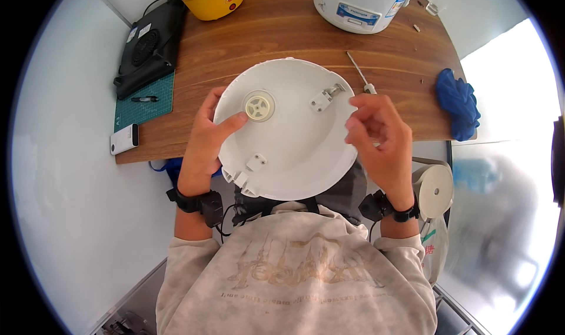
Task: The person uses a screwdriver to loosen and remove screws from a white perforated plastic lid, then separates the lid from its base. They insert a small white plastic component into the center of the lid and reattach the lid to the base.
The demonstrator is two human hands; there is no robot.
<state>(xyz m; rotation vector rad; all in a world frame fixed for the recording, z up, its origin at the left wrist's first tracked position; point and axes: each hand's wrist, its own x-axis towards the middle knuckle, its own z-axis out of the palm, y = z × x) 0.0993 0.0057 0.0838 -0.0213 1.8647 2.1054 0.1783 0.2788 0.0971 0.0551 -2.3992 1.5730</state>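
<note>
A round white plastic lid (297, 152) with its hollow inside facing up is held over the table's near edge and my lap. My left hand (207, 132) grips its left rim, the thumb pressed inside beside a cream slotted round vent piece (258, 107). A metal latch on a white bracket (322, 99) sits inside at the upper right. Near the lower left rim is a small screwed-on white plate (256, 162). My right hand (382, 138) is open by the right rim, its fingers loosely curled and apart. Behind it lies a screwdriver (359, 70), its handle partly hidden.
On the wooden table (282, 37) stand a white rice cooker body (353, 8) and a yellow pot (213, 2). At left are a black appliance (150, 46), a green cutting mat (156, 108), a pen (145, 99) and a white power bank (124, 139). A blue cloth (458, 105) lies right.
</note>
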